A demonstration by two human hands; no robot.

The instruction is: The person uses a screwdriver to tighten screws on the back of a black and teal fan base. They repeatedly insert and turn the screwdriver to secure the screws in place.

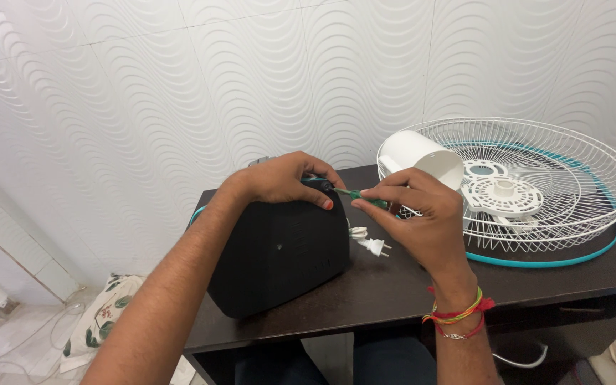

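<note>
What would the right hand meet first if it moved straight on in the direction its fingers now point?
The right hand points left, along the green screwdriver it pinches. It would probably first meet the left hand resting on the black housing, though depth is unclear.
</note>
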